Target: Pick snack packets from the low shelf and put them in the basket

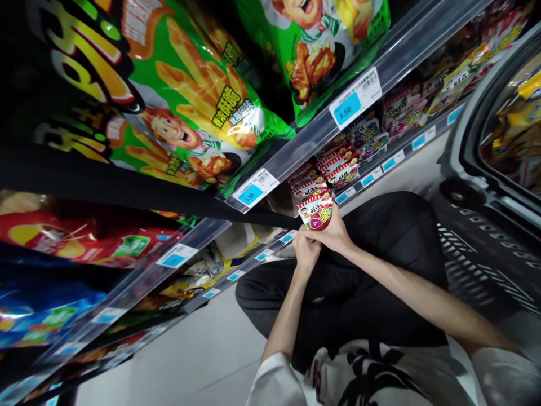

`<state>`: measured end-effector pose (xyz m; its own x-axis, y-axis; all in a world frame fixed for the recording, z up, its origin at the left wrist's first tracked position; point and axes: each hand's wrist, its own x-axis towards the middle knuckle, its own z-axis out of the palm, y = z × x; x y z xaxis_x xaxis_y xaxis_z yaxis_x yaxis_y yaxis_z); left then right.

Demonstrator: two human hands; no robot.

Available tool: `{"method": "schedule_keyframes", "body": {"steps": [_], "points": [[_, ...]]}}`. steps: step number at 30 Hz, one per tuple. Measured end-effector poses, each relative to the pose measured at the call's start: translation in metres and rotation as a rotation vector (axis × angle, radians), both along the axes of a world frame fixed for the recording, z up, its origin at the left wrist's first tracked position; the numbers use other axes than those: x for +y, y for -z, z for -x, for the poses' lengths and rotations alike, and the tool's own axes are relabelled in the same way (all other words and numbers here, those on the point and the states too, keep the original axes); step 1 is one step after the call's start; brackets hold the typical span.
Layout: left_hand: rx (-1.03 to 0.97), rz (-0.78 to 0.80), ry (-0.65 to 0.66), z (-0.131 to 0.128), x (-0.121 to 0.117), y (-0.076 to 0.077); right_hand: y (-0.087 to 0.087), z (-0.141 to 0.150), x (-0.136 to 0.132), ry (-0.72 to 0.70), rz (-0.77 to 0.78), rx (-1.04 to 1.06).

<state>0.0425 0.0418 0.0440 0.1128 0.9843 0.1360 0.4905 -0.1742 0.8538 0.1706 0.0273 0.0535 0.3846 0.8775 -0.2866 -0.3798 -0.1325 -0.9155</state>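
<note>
A small red-and-white packet of gummy candy (315,211) is held up in front of the low shelf, with its printed front showing. My right hand (335,232) grips it along the right side and bottom. Closed at the lower left corner of the packet is my left hand (306,247), its fingers partly hidden and touching the right hand. Just behind, similar red-striped packets (341,169) stand in rows on the bottom shelf.
Large green snack bags (203,101) fill the shelf at upper left, above a price rail (296,149). Red chip bags (84,231) and blue bags (42,304) lie lower left. On the right stands a grey shopping basket (465,152) with yellow packages inside.
</note>
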Motion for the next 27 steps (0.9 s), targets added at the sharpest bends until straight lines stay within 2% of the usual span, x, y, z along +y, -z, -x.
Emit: {"method": "schedule_keyframes", "body": {"steps": [2, 5, 7, 9, 12, 16, 21, 27], "points": [[-0.076, 0.048, 0.113, -0.001, 0.005, 0.0, -0.005, -0.004, 0.002, 0.057, -0.042, 0.105], [-0.324, 0.233, 0.339, 0.0, 0.017, 0.001, -0.015, -0.018, 0.009, 0.193, -0.043, 0.292], [-0.378, 0.264, 0.389, -0.002, 0.026, 0.003, -0.021, -0.028, 0.014, 0.291, -0.039, 0.389], [-0.211, 0.144, 0.362, -0.008, 0.036, 0.005, -0.024, -0.036, 0.018, 0.359, -0.057, 0.444], [0.177, -0.091, 0.388, -0.022, 0.05, 0.006, -0.024, -0.041, 0.02, 0.392, -0.07, 0.475], [0.494, -0.214, 0.408, -0.038, 0.062, 0.005, -0.023, -0.04, 0.019, 0.361, -0.001, 0.51], [0.638, -0.243, 0.447, -0.046, 0.066, 0.005, -0.025, -0.039, 0.018, 0.331, -0.022, 0.455], [0.628, -0.219, 0.496, -0.045, 0.071, 0.009, -0.026, -0.038, 0.017, 0.296, 0.009, 0.456]]}}
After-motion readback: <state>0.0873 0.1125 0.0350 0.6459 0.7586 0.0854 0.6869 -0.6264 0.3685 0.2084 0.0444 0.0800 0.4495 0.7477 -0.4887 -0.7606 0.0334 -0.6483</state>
